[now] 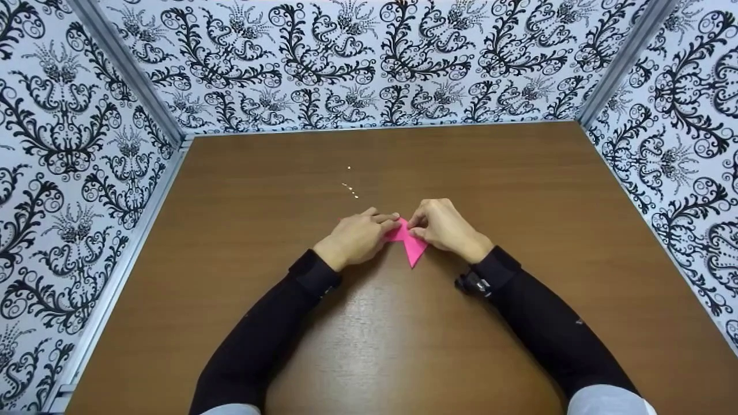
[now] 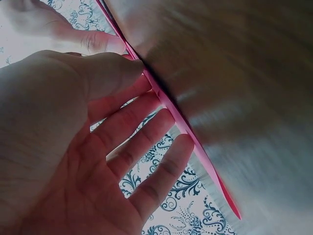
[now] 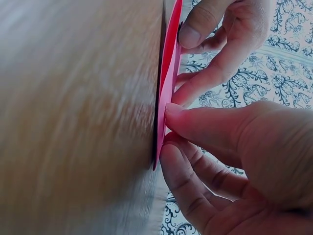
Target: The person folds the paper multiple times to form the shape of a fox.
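A folded piece of pink paper (image 1: pixel 414 249) lies on the brown table, one pointed flap toward me. My left hand (image 1: pixel 358 235) rests on its left part with fingers fairly straight; in the left wrist view the fingertips and thumb touch the paper (image 2: pixel 210 164). From the right, my right hand (image 1: pixel 447 225) pinches the paper near its upper right edge between thumb and bent fingers. The right wrist view shows layers of the paper (image 3: pixel 168 78) standing slightly apart. Both hands cover parts of the sheet.
Several tiny pale scraps (image 1: pixel 350 189) lie on the wooden table (image 1: pixel 369 334) beyond the left hand. Walls with a black-and-white scroll pattern (image 1: pixel 346 63) enclose the back and sides, with metal posts (image 1: pixel 132 75) at the corners.
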Demonstrator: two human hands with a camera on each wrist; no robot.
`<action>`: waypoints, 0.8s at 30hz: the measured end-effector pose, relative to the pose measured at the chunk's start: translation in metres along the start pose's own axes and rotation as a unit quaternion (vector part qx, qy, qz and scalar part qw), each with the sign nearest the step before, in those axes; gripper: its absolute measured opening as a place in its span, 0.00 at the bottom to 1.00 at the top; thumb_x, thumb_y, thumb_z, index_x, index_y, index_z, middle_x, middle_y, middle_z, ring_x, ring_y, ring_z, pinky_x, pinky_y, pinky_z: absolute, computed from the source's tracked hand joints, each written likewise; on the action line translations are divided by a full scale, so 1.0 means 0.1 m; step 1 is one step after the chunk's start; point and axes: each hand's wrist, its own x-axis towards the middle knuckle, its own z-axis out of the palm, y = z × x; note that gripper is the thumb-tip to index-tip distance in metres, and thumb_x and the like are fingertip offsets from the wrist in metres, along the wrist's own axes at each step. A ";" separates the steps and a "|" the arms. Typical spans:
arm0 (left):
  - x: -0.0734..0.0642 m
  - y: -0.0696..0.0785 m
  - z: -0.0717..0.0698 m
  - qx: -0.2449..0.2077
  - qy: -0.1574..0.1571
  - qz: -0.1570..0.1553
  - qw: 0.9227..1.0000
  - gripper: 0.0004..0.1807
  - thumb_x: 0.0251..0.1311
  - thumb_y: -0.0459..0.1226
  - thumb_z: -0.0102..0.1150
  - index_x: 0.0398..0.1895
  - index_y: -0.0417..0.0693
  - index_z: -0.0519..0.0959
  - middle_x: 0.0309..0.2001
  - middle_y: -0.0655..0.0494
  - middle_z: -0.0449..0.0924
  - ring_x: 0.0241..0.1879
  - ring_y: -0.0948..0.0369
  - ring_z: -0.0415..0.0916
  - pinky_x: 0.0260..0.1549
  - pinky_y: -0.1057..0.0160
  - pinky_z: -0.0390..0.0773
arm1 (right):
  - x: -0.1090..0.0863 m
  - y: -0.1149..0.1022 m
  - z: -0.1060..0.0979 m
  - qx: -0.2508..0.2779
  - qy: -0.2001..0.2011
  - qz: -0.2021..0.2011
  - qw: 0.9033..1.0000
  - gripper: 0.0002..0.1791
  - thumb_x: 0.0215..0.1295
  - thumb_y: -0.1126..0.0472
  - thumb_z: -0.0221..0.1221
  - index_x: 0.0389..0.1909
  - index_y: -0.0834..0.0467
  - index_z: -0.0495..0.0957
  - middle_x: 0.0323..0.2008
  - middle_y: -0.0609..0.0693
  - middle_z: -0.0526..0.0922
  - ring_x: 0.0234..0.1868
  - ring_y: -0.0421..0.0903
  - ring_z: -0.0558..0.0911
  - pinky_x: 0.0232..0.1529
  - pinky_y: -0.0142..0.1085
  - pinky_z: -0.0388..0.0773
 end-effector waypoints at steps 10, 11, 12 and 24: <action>-0.01 -0.01 -0.01 -0.026 0.006 0.002 1.000 0.25 0.87 0.40 0.65 0.82 0.53 0.82 0.85 0.57 0.78 0.71 0.45 0.82 0.58 0.41 0.95 | -0.01 -0.04 0.01 0.006 -0.001 0.007 1.000 0.06 0.69 0.71 0.77 0.42 0.61 0.98 0.41 0.56 0.96 0.44 0.54 0.95 0.49 0.51 0.94; -0.01 -0.02 -0.01 -0.032 0.005 0.001 0.999 0.25 0.87 0.40 0.65 0.82 0.52 0.83 0.85 0.57 0.78 0.72 0.45 0.82 0.59 0.41 0.95 | -0.01 -0.04 0.01 0.007 -0.001 0.007 1.000 0.06 0.69 0.71 0.76 0.42 0.61 0.98 0.41 0.56 0.96 0.44 0.54 0.95 0.48 0.50 0.94; -0.01 -0.02 -0.02 -0.038 0.005 0.000 0.999 0.25 0.87 0.40 0.66 0.81 0.52 0.83 0.85 0.56 0.78 0.74 0.44 0.82 0.64 0.40 0.93 | -0.01 -0.04 0.01 0.008 0.000 0.007 1.000 0.06 0.69 0.71 0.76 0.42 0.61 0.98 0.41 0.56 0.96 0.44 0.54 0.95 0.48 0.50 0.94; -0.05 -0.22 -0.10 -0.076 0.053 -0.062 0.994 0.15 0.79 0.40 0.75 0.62 0.44 0.90 0.61 0.45 0.91 0.64 0.44 0.88 0.58 0.40 0.94 | -0.01 -0.07 0.01 0.014 0.008 -0.004 1.000 0.04 0.68 0.71 0.78 0.41 0.62 0.98 0.40 0.58 0.95 0.42 0.56 0.95 0.47 0.51 0.96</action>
